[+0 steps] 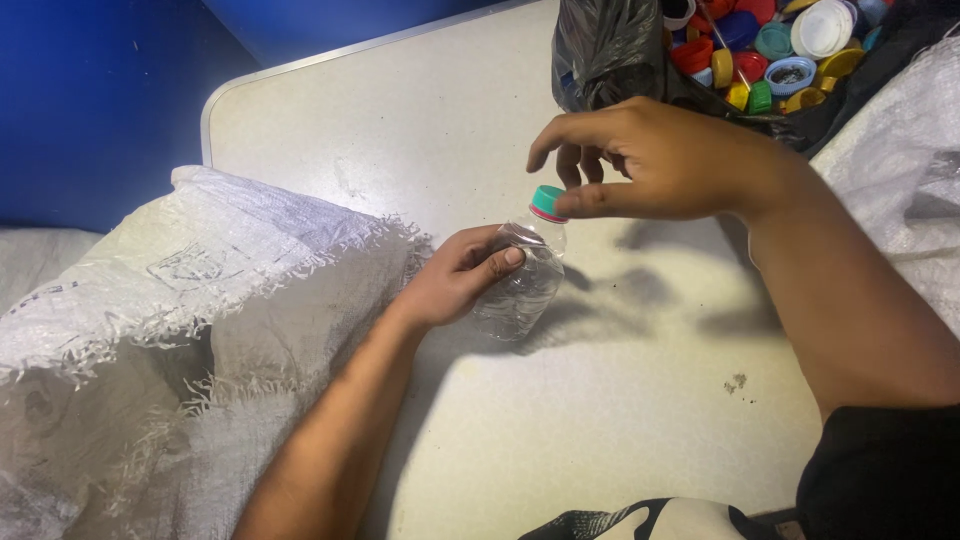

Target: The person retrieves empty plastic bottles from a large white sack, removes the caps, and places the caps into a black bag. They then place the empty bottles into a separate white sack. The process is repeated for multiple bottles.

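My left hand (462,275) grips a small clear plastic bottle (522,283) by its body, just above the white table (560,420). The bottle is tilted, its teal cap (547,203) pointing up and away. My right hand (655,160) hovers at the cap, thumb and fingertips touching or nearly touching its rim, the other fingers spread.
A black plastic bag (620,45) holding several coloured bottle caps (770,45) sits at the table's far right. A large white woven sack (190,300) lies open on the left. Another white sack (900,170) lies at the right edge. A blue wall (90,90) stands behind.
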